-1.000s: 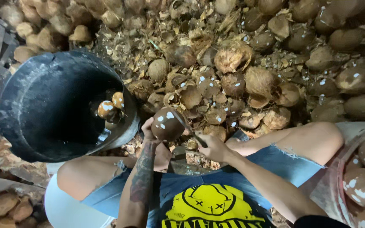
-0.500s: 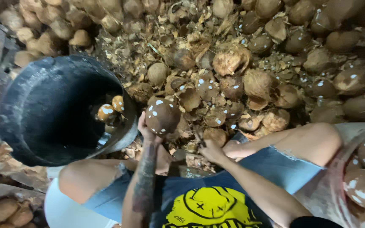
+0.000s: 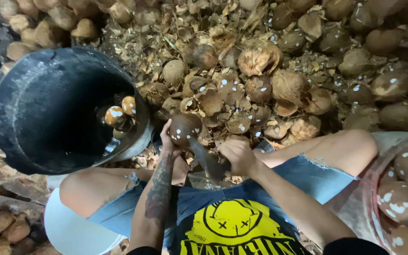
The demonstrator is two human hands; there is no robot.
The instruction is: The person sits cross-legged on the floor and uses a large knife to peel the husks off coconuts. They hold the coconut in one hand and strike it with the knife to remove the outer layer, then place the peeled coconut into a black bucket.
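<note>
Brown, fibre-flecked and round, a husked coconut (image 3: 185, 128) sits cupped in the left hand (image 3: 168, 141), held up in front of the person's knees just beside the rim of a large black bucket (image 3: 20, 99). The left fingers curl round the nut's near left side, closed on it from below; the thumb is hidden behind the shell. The right hand (image 3: 238, 156) is wrapped in a fist round the handle of a dark knife (image 3: 204, 158), whose blade runs up and to the left, from the fist toward the coconut, its tip touching or just under the nut's lower right edge; exact contact cannot be told. The blade's long axis thus points diagonally at the nut, which lies up and left of the right hand and directly above the left wrist. The left hand is the nearer of the two to the bucket's opening, where a few peeled, pale-spotted coconuts (image 3: 116, 115) lie at the bottom right. Beyond the hands, a heap of unpeeled coconuts and husk scraps (image 3: 270, 85) fills the ground. At the right edge a pinkish mesh sack (image 3: 402, 189) holds more spotted nuts. A white container (image 3: 72, 231) shows under the left thigh.
</note>
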